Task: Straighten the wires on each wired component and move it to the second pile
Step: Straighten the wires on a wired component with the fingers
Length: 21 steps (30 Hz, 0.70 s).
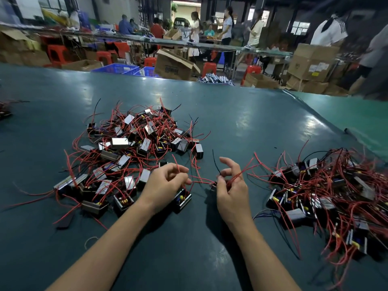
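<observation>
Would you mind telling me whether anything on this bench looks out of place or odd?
Only small strays: a loose loop of pale string lies on the green table near the left forearm, apart from the left pile, and one dark scrap lies alone between the piles. Nothing looks spilled or damaged.

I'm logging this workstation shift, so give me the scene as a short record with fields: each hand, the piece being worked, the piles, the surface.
left hand: fingers curled, pinching a red wire
right hand: holds a small component, mostly hidden, with red wires and one black wire rising from it
link: the red wire runs between the two hands
left pile: many wired components, tangled red wires
right pile: more wired components, beside the right hand
surface: dark green table
background: people standing, cardboard boxes, red stools
</observation>
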### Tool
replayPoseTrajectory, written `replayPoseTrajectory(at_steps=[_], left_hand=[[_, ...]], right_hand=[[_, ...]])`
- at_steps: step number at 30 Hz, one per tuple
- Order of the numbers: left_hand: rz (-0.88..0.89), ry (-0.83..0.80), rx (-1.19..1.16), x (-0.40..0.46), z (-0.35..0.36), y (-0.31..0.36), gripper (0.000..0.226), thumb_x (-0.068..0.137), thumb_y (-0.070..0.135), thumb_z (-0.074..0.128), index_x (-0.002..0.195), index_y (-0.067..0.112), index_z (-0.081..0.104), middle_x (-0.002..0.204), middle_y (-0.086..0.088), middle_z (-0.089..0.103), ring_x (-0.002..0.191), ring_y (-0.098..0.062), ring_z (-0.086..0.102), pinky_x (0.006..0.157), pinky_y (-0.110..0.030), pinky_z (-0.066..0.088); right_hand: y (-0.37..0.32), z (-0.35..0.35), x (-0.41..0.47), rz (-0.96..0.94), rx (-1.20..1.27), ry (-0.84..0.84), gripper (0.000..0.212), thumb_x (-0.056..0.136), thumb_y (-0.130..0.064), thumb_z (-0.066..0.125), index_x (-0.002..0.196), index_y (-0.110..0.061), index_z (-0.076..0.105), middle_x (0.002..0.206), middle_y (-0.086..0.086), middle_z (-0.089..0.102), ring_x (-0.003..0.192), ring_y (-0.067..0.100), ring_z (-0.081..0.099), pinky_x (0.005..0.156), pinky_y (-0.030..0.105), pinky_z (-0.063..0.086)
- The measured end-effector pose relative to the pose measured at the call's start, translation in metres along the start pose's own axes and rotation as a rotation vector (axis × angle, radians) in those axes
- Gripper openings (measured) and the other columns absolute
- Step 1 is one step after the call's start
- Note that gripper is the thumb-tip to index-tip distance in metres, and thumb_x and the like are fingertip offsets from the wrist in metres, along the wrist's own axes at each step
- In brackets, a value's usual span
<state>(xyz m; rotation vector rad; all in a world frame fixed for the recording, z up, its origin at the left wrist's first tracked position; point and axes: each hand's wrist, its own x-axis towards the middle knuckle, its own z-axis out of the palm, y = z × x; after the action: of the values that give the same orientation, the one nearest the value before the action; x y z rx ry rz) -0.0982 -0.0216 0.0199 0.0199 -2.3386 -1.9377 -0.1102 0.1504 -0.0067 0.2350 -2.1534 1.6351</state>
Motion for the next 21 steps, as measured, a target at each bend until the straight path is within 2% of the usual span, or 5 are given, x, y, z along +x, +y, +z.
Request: replayPoseTrajectory(at_steps=[4,11,15,19,21], left_hand=[[0.083,-0.133,-0.066,-0.010,-0.001,-0.007,0.019,0.089,0.017,0.063,0.105,0.009,0.064,0.085,-0.007,0.075,0.080,-0.013,0.068,0.078,-0.026,0.053],[0.144,0.007,-0.120,-0.015,-0.001,-0.011,0.013,0.095,0.009,0.058,0.095,0.003,0.070,0.081,-0.010,0.075,0.082,-0.023,0.071,0.079,-0.033,0.056],[0.185,0.008,-0.186,-0.018,-0.004,-0.008,0.028,0.085,0.023,0.061,0.101,0.001,0.068,0.087,-0.011,0.075,0.084,-0.016,0.070,0.077,-0.021,0.052],[0.210,-0.028,-0.196,-0.020,-0.006,-0.011,0.039,0.076,0.012,0.056,0.113,0.003,0.060,0.101,-0.018,0.070,0.088,-0.019,0.068,0.081,-0.024,0.053],[0.205,-0.025,-0.200,-0.019,-0.007,-0.011,0.043,0.073,0.009,0.052,0.114,0.003,0.060,0.106,-0.019,0.067,0.087,-0.021,0.068,0.080,-0.025,0.053]], right_hand=[[0.002,0.003,0.002,-0.003,-0.002,0.003,0.042,0.093,0.001,0.050,0.118,-0.033,0.053,0.092,0.000,0.051,0.072,0.016,0.052,0.070,0.027,0.044],[-0.001,0.002,-0.004,0.003,-0.012,-0.055,0.045,0.088,-0.004,0.059,0.124,-0.026,0.045,0.099,0.003,0.052,0.086,0.014,0.056,0.078,0.024,0.048],[-0.006,0.001,-0.008,0.044,-0.017,-0.187,0.046,0.091,-0.003,0.059,0.128,-0.025,0.044,0.093,-0.006,0.065,0.087,0.007,0.064,0.079,0.018,0.049],[-0.011,-0.001,-0.011,0.036,-0.092,-0.107,0.042,0.091,-0.014,0.062,0.128,-0.025,0.047,0.089,-0.001,0.063,0.087,0.018,0.063,0.078,0.027,0.050],[-0.014,-0.005,-0.010,0.056,-0.081,-0.083,0.042,0.089,-0.011,0.065,0.125,-0.026,0.048,0.084,0.000,0.060,0.082,0.015,0.062,0.074,0.022,0.047]])
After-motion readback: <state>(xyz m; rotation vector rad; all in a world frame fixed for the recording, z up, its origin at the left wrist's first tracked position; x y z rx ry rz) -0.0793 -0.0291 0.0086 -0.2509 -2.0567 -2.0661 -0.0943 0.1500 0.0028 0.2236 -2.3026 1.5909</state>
